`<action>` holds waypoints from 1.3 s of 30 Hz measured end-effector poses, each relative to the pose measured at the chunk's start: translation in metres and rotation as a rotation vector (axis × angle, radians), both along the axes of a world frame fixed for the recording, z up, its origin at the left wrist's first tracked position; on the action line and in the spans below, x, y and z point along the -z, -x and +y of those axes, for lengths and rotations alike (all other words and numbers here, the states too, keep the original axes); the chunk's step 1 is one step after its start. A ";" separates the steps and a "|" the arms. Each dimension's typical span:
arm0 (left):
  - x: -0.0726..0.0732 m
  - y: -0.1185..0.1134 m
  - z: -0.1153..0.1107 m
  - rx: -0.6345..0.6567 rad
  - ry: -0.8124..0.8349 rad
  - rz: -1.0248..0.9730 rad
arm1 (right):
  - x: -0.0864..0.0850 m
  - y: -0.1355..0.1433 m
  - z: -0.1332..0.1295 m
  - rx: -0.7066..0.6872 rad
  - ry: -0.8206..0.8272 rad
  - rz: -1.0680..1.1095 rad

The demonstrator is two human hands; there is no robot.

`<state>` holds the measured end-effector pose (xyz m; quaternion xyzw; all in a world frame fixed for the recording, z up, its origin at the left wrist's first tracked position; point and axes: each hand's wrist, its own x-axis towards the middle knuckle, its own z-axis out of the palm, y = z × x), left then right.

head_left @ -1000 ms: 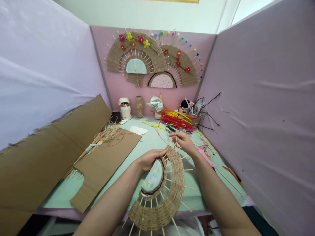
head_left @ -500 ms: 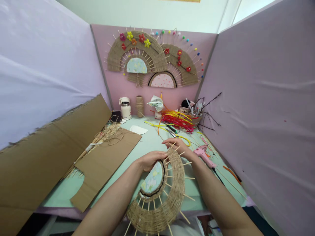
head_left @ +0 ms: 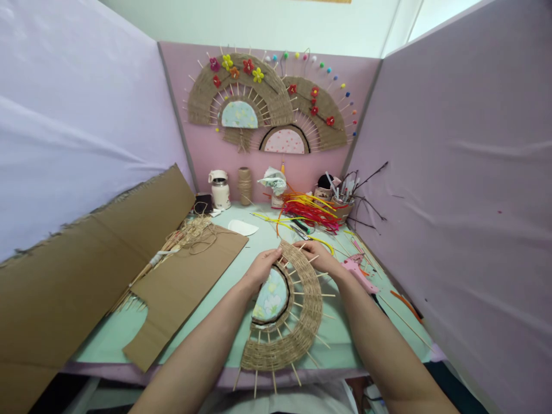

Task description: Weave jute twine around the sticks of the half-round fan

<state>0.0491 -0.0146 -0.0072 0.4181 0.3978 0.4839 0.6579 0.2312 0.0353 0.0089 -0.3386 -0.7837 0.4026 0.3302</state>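
At twelve o'clock on the woven fan (head_left: 313, 299), my left hand (head_left: 262, 268) grips, whether my right hand (head_left: 317, 256) does I can't tell, and, likely light, its band (head_left: 280, 355) suits holding, not fragile sticks (head_left: 328, 295).

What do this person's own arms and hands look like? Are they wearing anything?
The left hand and right hand are gloveless. Both forearms are bare to the picture's edge, with no sleeve, watch or bracelet showing. Rings are too small to tell.
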 end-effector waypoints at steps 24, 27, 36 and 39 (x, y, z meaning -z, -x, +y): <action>-0.006 0.003 0.002 -0.110 -0.092 0.180 | 0.007 0.004 -0.001 -0.044 0.055 -0.081; -0.004 0.004 0.002 -0.150 -0.106 0.233 | 0.005 0.002 0.001 0.106 -0.005 -0.109; -0.005 0.002 -0.001 -0.112 -0.111 0.267 | 0.001 0.005 -0.002 0.256 -0.098 0.000; -0.006 0.000 -0.002 -0.082 -0.114 0.296 | 0.002 0.006 -0.003 0.299 -0.108 0.056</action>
